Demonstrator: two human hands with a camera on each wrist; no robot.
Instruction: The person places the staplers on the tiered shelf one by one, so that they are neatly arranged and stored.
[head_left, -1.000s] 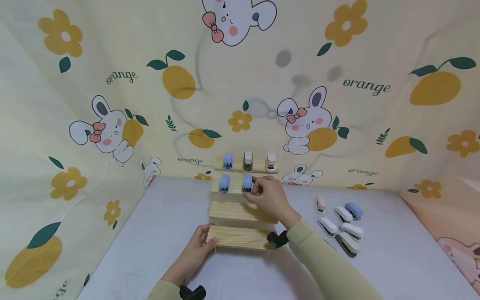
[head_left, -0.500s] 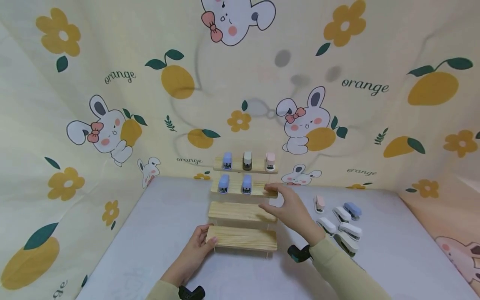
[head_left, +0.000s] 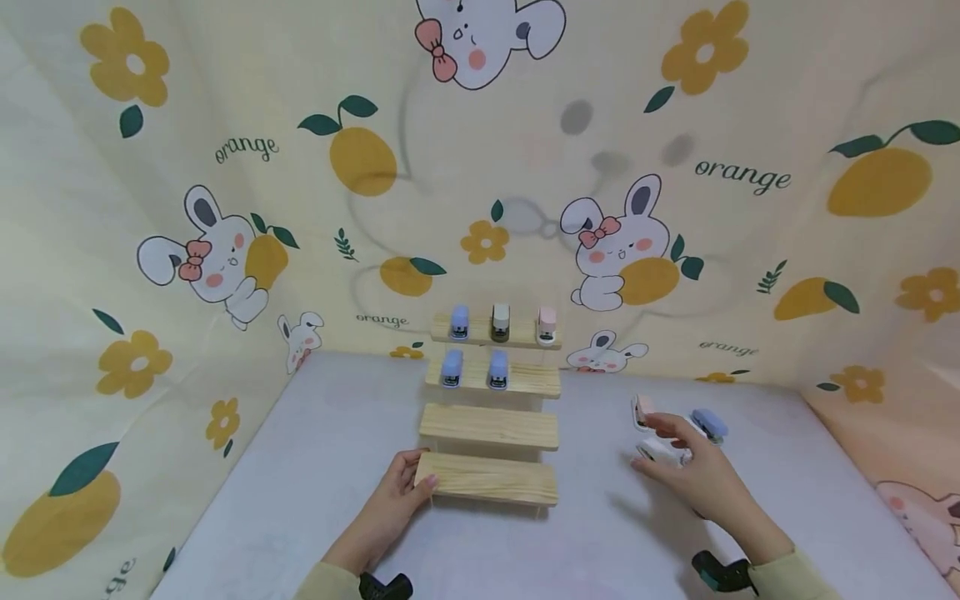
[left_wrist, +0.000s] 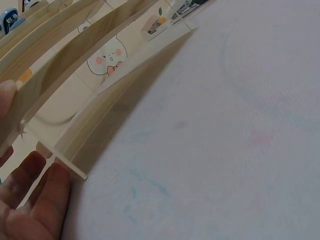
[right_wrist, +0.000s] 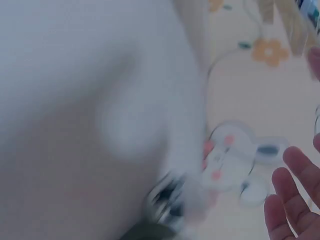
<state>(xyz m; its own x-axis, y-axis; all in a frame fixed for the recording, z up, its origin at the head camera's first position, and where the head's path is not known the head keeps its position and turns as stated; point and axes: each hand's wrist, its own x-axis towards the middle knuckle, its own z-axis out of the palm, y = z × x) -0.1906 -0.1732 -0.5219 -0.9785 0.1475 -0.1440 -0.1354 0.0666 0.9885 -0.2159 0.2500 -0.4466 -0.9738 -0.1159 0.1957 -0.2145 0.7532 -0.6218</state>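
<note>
On the white table, right hand (head_left: 697,471) hovers loose-fingered over the small staplers (head_left: 678,433), holding nothing. Left hand (head_left: 393,500) rests flat-fingered against the stepped wooden rack (head_left: 487,479), ungripped. "orange" (head_left: 741,175) reads across the backdrop.

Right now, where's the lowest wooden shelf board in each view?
Head: lowest shelf board, bottom centre, left hand touching its left end.
Left wrist: its end fills the upper left, by the fingers.
Right wrist: too blurred to tell.
Shared landmark: the left hand.
</note>
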